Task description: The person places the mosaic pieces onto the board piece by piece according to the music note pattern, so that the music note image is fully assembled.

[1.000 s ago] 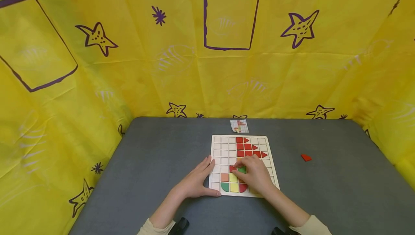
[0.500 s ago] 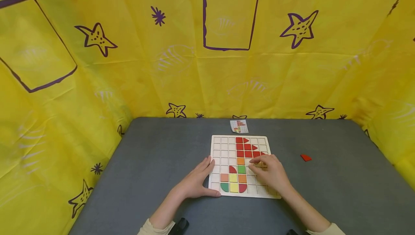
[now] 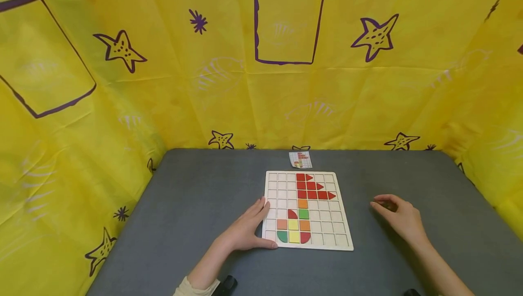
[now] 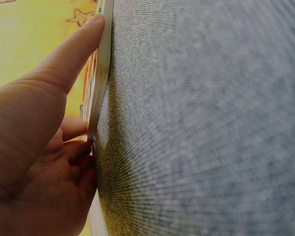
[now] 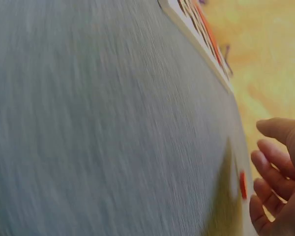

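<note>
A light wooden grid board (image 3: 327, 237) lies on the table with several coloured tiles in its cells. My left hand (image 3: 245, 228) rests at its near left corner, fingers along the left edge and thumb on the front edge. In the left wrist view the thumb (image 4: 64, 61) presses near the board's side (image 4: 99, 81). Right of the board, my right hand (image 3: 398, 219) hovers over the table, thumb and index finger apart. The right wrist view shows a loose red tile (image 5: 243, 185) on the table beside the loosely bent fingers (image 5: 273, 174); the hand hides it in the head view.
A small pattern card (image 3: 300, 160) lies behind the board, printed with a similar coloured figure. The grey table (image 3: 204, 187) ends at a yellow cloth backdrop (image 3: 229, 96) with purple drawings.
My right hand has moved from the board's tiles rightward to the loose red tile, uncovering the orange and green tiles. My left hand has stayed at the board's edge.
</note>
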